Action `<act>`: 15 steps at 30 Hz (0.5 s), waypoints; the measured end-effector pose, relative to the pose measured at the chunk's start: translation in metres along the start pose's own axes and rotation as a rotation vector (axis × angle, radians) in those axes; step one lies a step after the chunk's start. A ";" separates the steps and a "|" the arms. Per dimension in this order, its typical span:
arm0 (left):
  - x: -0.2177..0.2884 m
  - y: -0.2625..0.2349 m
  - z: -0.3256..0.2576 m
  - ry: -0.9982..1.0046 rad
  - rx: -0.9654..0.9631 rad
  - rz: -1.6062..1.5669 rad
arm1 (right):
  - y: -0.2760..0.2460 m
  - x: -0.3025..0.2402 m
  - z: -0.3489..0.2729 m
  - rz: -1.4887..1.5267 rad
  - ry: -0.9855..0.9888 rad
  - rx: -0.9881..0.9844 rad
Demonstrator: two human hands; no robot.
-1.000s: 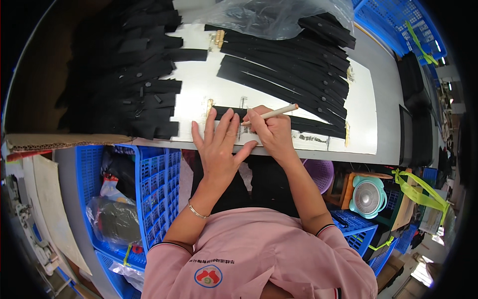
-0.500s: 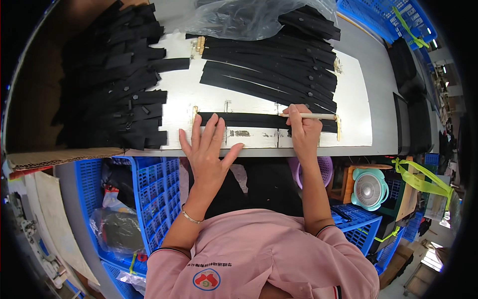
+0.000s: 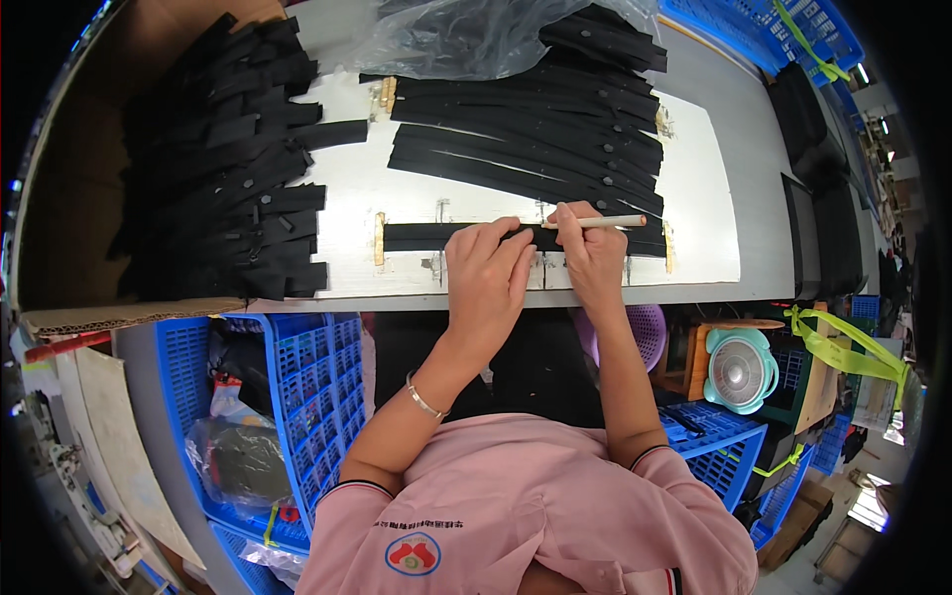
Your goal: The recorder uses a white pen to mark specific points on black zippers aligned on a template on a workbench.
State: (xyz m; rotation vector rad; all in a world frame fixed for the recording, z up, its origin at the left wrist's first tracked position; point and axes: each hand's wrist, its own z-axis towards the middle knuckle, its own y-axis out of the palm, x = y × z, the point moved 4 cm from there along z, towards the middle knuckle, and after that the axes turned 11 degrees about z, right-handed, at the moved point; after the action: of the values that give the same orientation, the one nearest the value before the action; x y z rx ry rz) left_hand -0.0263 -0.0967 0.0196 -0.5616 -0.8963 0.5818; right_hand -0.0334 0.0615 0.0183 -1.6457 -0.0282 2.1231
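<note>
Left hand (image 3: 486, 273) pressed palm-down on black strap (image 3: 426, 237), grasping nothing, right hand (image 3: 587, 248) clenched around pale pencil (image 3: 605, 222) over same strap, white board (image 3: 704, 198) beneath, strap pile (image 3: 213, 159) leftward

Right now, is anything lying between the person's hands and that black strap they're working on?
Nothing visible. The left hand presses straight onto the black strap on the white board, and the right hand rests on it too, holding a pale pencil-like stick.
</note>
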 end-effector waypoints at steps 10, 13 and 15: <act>-0.004 0.012 0.009 -0.026 0.034 0.075 | -0.005 0.003 0.001 0.188 0.015 -0.078; -0.009 0.002 0.008 -0.010 0.059 0.059 | 0.006 0.002 0.003 -0.004 -0.068 -0.105; -0.009 -0.002 0.003 0.000 0.088 0.059 | 0.007 0.012 -0.002 -0.163 -0.131 -0.155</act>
State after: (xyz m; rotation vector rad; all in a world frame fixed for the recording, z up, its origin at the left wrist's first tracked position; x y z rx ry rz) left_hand -0.0330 -0.1036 0.0175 -0.5094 -0.8522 0.6715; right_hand -0.0362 0.0585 0.0049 -1.5272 -0.3634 2.1442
